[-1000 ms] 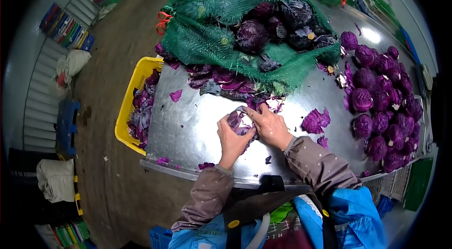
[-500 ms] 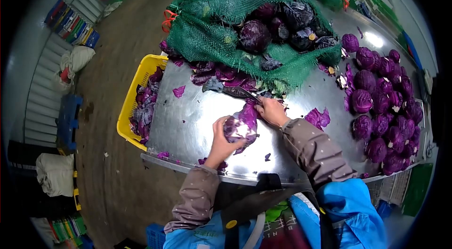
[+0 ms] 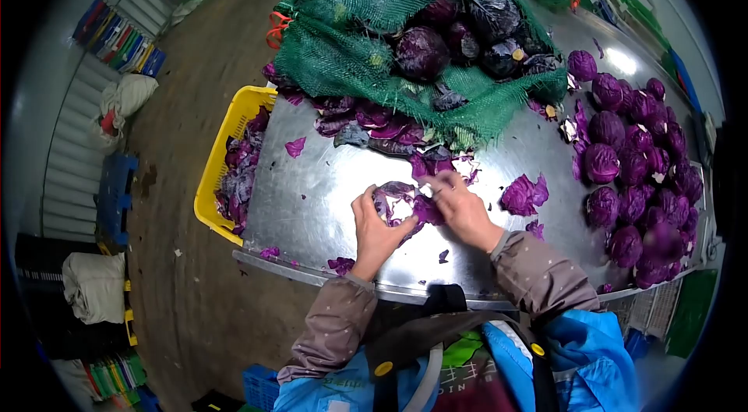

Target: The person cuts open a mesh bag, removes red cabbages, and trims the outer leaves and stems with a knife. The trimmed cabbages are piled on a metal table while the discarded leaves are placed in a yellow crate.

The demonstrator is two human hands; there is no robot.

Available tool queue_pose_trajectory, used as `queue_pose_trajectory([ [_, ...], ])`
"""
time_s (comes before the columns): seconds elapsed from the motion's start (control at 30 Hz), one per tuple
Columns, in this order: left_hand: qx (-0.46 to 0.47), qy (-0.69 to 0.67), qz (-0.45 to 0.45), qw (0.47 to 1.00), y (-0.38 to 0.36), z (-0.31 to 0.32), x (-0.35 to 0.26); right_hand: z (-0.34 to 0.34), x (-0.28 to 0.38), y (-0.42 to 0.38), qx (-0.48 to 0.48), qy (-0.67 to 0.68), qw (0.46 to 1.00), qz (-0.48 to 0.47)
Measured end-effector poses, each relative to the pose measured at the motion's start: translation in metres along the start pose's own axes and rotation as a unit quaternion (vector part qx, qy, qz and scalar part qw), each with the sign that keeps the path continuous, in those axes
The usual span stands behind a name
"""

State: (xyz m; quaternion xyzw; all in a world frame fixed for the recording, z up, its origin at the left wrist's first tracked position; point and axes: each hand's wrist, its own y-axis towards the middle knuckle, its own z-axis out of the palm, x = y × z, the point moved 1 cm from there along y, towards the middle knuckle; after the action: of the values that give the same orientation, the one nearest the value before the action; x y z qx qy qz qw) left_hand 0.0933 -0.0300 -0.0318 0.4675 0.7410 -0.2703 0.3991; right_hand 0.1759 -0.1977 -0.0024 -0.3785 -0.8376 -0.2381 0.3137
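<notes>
A trimmed red cabbage (image 3: 396, 208) with a pale, whitish patch facing up is held just above the metal table (image 3: 312, 201). My left hand (image 3: 377, 229) wraps round its left side, thumb below and fingers above. On the cabbage's right side, my right hand (image 3: 465, 213) has its fingers bent against a loose purple leaf (image 3: 428, 212); the fingertips are slightly blurred. Beyond my hands, peeled outer leaves (image 3: 389, 125) lie along the front of a green mesh sack (image 3: 335, 53). Dark, untrimmed cabbages (image 3: 421, 53) show through the sack's opening.
Many trimmed cabbages (image 3: 605, 129) are heaped at the right of the table; one there is smeared by motion. A yellow crate (image 3: 204, 190) of leaves stands at the left edge. A crumpled leaf (image 3: 523, 194) lies right of my right hand.
My right hand has moved down and closer to the cabbage from the leaf pile. The cabbage stays in my left hand, slightly turned. A blurred cabbage now shows in the right heap.
</notes>
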Motion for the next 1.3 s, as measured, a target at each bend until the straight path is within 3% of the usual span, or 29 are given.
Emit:
queue_pose_trajectory([
  [0.03,-0.009,0.015,0.003,1.0,0.002,0.002,-0.002,0.009,0.003,-0.002,0.021,0.004,0.999,-0.033],
  [0.17,-0.01,0.013,-0.015,1.0,0.007,0.004,0.0,0.026,0.008,0.006,0.011,-0.01,1.0,-0.018],
  [0.37,-0.002,0.027,-0.024,0.999,0.009,0.003,-0.001,0.025,0.008,0.015,0.043,-0.131,0.988,-0.062],
  [0.6,0.017,0.018,-0.018,1.0,0.013,0.001,0.002,0.034,0.001,0.018,-0.01,-0.036,0.998,-0.042],
  [0.67,0.016,0.049,-0.01,0.999,0.013,0.001,-0.005,0.025,0.006,0.025,0.023,-0.173,0.984,-0.031],
  [0.83,0.042,0.06,0.055,0.996,0.017,-0.006,-0.002,0.032,-0.029,0.05,0.022,-0.195,0.981,-0.004],
  [0.9,0.107,0.02,0.097,0.989,0.017,-0.016,0.006,0.033,-0.045,0.049,0.031,-0.146,0.987,0.052],
  [0.93,0.11,-0.067,0.055,0.99,0.016,-0.021,0.02,0.036,-0.061,0.049,0.024,-0.093,0.992,0.076],
  [0.97,0.113,-0.191,-0.015,0.975,0.013,-0.023,0.028,0.034,-0.075,0.051,0.102,-0.024,0.989,0.103],
  [1.03,0.061,-0.276,-0.044,0.958,0.008,-0.022,0.025,0.012,-0.052,0.05,0.156,-0.044,0.979,0.121],
  [1.1,0.066,-0.234,-0.04,0.969,0.008,-0.014,0.033,-0.002,-0.018,0.041,0.062,-0.054,0.995,0.062],
  [1.17,0.066,-0.194,-0.032,0.978,0.012,-0.01,0.031,-0.004,-0.001,0.036,0.035,-0.075,0.995,-0.057],
  [1.23,0.059,-0.138,-0.048,0.988,0.013,-0.011,0.022,-0.001,0.014,0.029,0.078,-0.1,0.986,-0.112],
  [1.3,0.05,-0.079,-0.025,0.995,0.014,-0.012,0.011,0.009,0.017,0.032,0.061,-0.16,0.975,-0.142],
])
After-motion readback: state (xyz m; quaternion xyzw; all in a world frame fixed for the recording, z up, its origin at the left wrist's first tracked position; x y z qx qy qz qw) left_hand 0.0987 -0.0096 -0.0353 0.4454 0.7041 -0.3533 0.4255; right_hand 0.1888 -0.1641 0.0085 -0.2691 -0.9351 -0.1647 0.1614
